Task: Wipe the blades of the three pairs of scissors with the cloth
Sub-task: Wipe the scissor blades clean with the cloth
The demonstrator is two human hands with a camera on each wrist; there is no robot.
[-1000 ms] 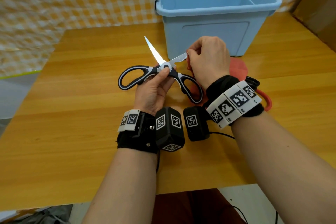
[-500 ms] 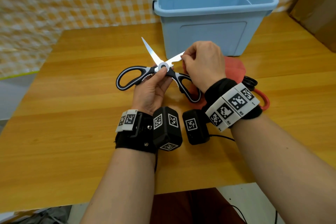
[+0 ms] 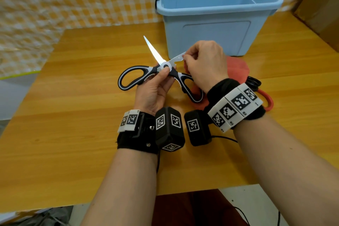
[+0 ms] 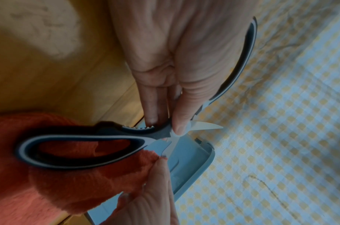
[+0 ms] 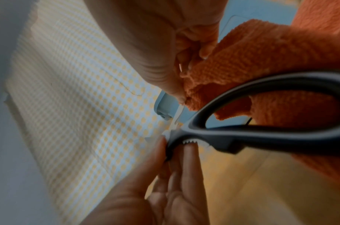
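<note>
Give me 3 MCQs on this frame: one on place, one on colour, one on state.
1. Where is the blue bin?
A. Behind the hands on the table
B. On the floor
C. On the person's lap

2. What colour is the cloth?
A. Green
B. Orange-red
C. White

3. How are the black-and-white scissors set?
A. Blades closed
B. Lying flat, untouched
C. Blades spread open

Key: 1 A, the bin stands beyond both hands. 2 B, both wrist views show orange-red pile. 3 C, the left hand pinches the pivot while the right hand pinches cloth round one blade, the other blade pointing away.
</note>
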